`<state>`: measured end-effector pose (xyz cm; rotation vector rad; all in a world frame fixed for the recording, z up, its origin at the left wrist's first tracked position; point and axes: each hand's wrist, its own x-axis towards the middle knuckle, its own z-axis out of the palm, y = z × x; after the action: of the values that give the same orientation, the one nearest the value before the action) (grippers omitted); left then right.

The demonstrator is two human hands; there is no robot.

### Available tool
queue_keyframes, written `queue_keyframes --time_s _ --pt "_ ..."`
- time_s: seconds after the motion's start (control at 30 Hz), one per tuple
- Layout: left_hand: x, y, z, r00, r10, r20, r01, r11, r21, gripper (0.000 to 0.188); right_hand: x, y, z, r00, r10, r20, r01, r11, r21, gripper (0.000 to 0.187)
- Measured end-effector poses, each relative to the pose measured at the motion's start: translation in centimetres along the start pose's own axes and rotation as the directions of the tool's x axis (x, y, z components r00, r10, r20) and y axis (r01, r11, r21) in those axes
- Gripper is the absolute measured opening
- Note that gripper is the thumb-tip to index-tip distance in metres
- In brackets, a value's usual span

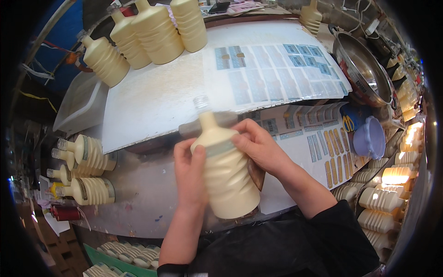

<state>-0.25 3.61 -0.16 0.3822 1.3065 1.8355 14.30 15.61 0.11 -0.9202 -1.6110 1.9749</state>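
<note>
A cream ridged bottle (230,184) with a clear threaded neck tilts in front of me, its base toward my body. Around its shoulder runs a grey-green label strip (219,148). My left hand (188,161) is closed on the bottle's left side, thumb on the shoulder by the strip. On the other side, my right hand (258,143) presses thumb and fingers at the strip's right end. Behind the bottle's shoulder shows a grey padded piece (187,128), partly hidden. A brown wooden-looking piece (256,174) juts out beside the bottle, below my right hand.
A raised white board (161,101) holds rows of blue-grey labels (267,74). Several cream bottles (157,34) stand along its far left edge; others lie at left (92,191). Gold strips (339,147), a lilac bowl (369,138) and a steel pan (364,64) are at right.
</note>
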Motion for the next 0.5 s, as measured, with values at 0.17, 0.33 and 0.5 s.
queue_keyframes --time_s 0.17,0.33,0.5 --pt "0.0 0.5 0.4 0.999 -0.053 0.008 0.053 0.999 0.001 0.025 -0.1 -0.8 0.0 1.000 0.013 -0.027 -0.015 0.999 -0.051 0.030" --pt "0.1 0.3 -0.9 0.994 -0.063 0.088 0.071 0.993 -0.096 0.034 -0.3 -2.0 -2.4 0.998 0.045 -0.050 -0.045 0.999 0.011 0.032" --pt "-0.3 0.6 -1.2 0.994 -0.042 0.106 0.052 0.994 -0.096 0.045 -0.7 -6.1 -2.5 0.994 -0.047 -0.096 0.071 0.963 0.261 0.031"
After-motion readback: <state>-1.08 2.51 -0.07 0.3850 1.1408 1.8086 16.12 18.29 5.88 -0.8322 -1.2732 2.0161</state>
